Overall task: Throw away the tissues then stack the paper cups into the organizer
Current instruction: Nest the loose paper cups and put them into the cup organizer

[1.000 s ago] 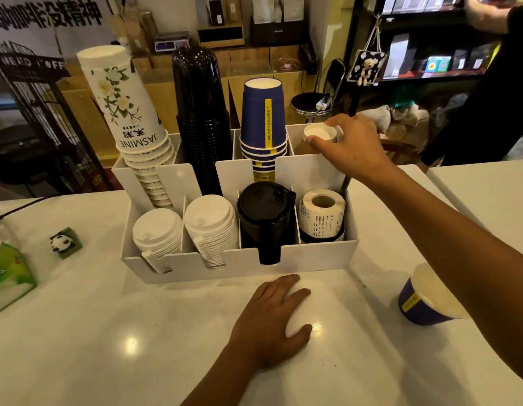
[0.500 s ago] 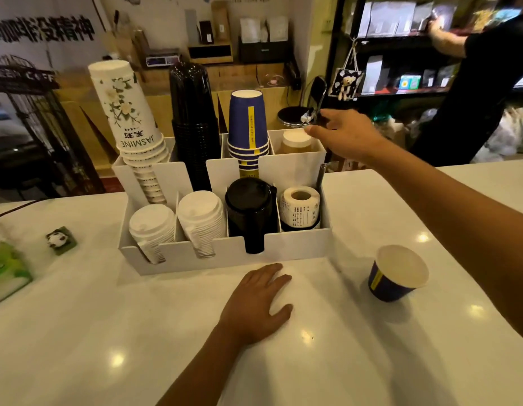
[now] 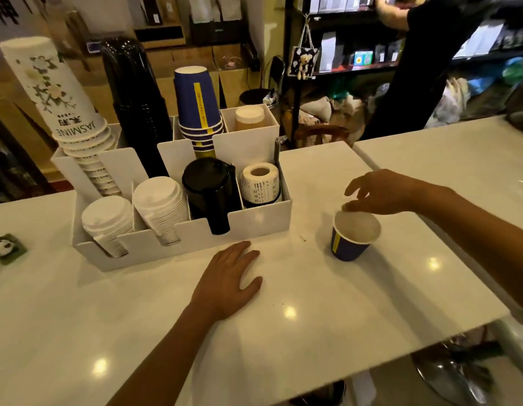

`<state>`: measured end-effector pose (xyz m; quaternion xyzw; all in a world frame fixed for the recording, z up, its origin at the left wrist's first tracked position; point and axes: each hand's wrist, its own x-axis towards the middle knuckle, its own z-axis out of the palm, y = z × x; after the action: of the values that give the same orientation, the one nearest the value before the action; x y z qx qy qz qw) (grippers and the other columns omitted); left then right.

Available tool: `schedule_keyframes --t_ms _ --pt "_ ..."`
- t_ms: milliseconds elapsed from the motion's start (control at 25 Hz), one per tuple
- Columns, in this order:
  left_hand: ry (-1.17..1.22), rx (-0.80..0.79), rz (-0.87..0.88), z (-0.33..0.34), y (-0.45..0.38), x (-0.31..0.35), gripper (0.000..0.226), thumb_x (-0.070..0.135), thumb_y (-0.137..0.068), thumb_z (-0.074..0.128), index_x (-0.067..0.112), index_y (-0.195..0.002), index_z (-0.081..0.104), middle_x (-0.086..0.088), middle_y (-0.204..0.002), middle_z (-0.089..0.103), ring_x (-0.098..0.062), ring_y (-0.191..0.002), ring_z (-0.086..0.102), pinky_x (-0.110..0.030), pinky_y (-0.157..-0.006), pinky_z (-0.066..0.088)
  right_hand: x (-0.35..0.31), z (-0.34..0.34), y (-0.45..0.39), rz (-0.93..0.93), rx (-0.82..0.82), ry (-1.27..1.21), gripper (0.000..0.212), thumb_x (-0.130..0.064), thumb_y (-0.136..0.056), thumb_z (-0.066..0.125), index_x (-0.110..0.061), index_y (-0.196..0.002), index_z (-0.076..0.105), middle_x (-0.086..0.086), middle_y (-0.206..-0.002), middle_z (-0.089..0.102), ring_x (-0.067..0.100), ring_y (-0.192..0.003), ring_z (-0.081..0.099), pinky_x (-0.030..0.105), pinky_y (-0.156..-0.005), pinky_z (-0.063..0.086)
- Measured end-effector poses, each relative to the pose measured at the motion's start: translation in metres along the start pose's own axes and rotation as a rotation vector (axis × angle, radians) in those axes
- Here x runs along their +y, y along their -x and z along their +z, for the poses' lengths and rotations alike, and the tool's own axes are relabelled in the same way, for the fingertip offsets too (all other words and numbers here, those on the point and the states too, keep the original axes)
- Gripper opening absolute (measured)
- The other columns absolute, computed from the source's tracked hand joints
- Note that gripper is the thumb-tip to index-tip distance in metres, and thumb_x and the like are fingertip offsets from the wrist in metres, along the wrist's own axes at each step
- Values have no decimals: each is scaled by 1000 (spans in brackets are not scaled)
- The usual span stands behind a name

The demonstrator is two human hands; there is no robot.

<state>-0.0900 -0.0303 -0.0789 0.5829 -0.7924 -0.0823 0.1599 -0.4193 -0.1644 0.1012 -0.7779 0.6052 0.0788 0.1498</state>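
Note:
A blue paper cup (image 3: pixel 352 241) with a yellow stripe stands upright on the white counter, right of the white organizer (image 3: pixel 254 221). My right hand (image 3: pixel 377 191) hovers over the cup's far rim, fingers spread and curled, fingertips at the rim, holding nothing. My left hand (image 3: pixel 228 279) lies flat on the counter just in front of the organizer. In the organizer's back row stand a stack of upside-down blue cups (image 3: pixel 197 109), a small brown cup (image 3: pixel 250 118) in the right compartment, a black cup stack (image 3: pixel 134 104) and a white jasmine cup stack (image 3: pixel 61 104).
The organizer's front row holds white lids (image 3: pixel 134 212), a black lid stack (image 3: pixel 210 191) and a label roll (image 3: pixel 259 183). A small panda figure (image 3: pixel 4 247) sits at the far left. A person in black (image 3: pixel 424 63) stands at shelves behind the counter. The counter edge runs close on the right.
My right hand left the organizer's back right compartment, where the small brown cup now sits, and came down to the blue cup on the counter. The left hand stayed put.

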Motion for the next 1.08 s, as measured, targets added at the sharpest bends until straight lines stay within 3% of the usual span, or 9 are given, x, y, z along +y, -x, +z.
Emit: schedule_keyframes --t_ms 120,240,320,520,720,880,1080 --pt "14 8 7 -1 1 0 63 60 -93 43 29 -147 44 1 -159 35 -17 -144 31 -33 -117 21 15 17 11 42 -82 14 43 -50 -91 64 -25 -126 64 0 -125 66 14 -96 54 28 -83 45" --pt "27 5 -3 -3 3 3 64 60 -92 42 28 -147 44 1 -159 35 -18 -144 32 -36 -118 24 25 27 18 127 -66 -125 32 -34 -95 64 -16 -121 67 1 -87 75 15 -68 71 30 -63 58" --pt "32 7 -9 -5 3 4 63 59 -92 44 28 -147 45 2 -159 35 -17 -145 32 -37 -119 25 26 34 23 140 -43 -191 27 -25 -97 62 -11 -118 68 -1 -74 73 12 -57 70 25 -55 54" --pt "45 24 -18 -6 6 6 59 51 -94 54 28 -147 46 2 -160 35 -17 -145 32 -33 -118 23 12 60 49 91 134 -375 16 -22 -97 62 -12 -107 69 -7 -74 67 14 -61 70 17 -51 45" --pt "78 3 -65 -6 5 5 60 54 -93 53 30 -147 46 7 -160 34 -15 -145 30 -29 -117 21 -25 93 87 -10 187 -766 7 -20 -98 60 -22 -103 63 0 -86 72 17 -67 72 19 -52 51" --pt "113 -11 -91 -6 6 2 61 54 -91 53 29 -147 47 7 -159 37 -14 -144 33 -34 -118 28 -60 120 109 -16 231 -1032 11 -10 -97 59 -20 -97 62 4 -72 74 17 -65 73 24 -49 56" --pt "321 14 -310 -10 19 20 40 34 -97 62 26 -136 59 7 -152 47 -12 -144 35 -35 -120 25 -87 153 128 58 317 -1234 10 -12 -98 55 -18 -94 61 -2 -76 76 18 -64 72 26 -54 57"
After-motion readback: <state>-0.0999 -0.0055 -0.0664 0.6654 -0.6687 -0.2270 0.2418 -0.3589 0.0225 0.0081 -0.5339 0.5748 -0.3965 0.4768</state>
